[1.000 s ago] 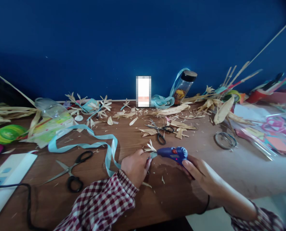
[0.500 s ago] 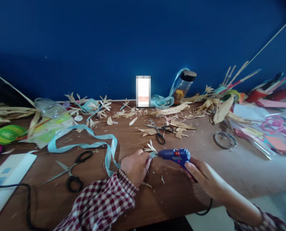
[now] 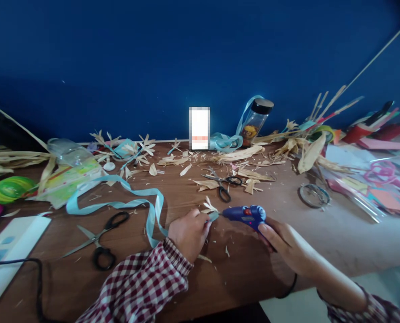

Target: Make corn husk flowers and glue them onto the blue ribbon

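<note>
My left hand [image 3: 189, 232] is closed, pinching a small pale husk flower [image 3: 209, 204] whose base is wrapped in light blue ribbon. From under that hand a long light blue ribbon [image 3: 155, 208] loops away to the left across the table. In my right hand [image 3: 287, 242] is a blue hot glue gun [image 3: 245, 216], gripped by its handle, with a small red light showing. Its nozzle points left and sits close to the ribbon-wrapped base; whether they touch I cannot tell. Black-handled scissors [image 3: 99, 237] lie spread left of my left hand.
Smaller scissors [image 3: 223, 183] lie beyond my hands among dried husk scraps [image 3: 243, 154]. A lidded jar [image 3: 255, 121] leans at the back wall. A roll of clear tape [image 3: 314, 196] lies right, a white power strip [image 3: 15, 246] with a black cable left.
The glue gun's nozzle has shifted slightly right, away from the flower's base. The flower has tilted a little in my left hand. Otherwise both hands stay nearly where they were.
</note>
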Action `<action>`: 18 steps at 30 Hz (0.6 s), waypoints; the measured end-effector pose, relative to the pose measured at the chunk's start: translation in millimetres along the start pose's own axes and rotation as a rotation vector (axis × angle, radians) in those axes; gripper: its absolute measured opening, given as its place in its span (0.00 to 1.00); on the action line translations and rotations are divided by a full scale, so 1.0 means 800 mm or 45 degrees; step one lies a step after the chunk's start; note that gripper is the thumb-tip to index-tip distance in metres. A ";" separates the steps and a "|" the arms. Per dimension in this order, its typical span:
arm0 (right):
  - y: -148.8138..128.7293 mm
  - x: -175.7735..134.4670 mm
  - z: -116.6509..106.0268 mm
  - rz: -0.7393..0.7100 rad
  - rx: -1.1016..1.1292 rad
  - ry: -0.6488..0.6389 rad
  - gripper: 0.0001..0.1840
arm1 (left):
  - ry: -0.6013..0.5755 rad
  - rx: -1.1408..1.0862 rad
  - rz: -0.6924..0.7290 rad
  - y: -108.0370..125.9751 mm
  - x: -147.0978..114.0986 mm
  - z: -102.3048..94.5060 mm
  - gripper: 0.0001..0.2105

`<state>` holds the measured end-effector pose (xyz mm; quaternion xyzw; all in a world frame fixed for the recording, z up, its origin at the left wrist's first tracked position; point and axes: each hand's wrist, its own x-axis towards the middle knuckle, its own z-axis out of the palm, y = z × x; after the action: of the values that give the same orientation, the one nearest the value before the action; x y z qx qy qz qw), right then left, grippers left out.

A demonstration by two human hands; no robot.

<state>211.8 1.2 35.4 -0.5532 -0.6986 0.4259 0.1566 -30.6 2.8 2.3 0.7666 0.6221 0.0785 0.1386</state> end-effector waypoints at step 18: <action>0.004 0.016 -0.002 0.004 0.189 0.032 0.24 | -0.034 -0.031 -0.011 0.003 -0.001 -0.006 0.10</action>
<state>210.9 13.1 30.3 -0.5464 -0.6623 0.4698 0.2052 -29.7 2.0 7.7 0.7632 0.6224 0.0751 0.1565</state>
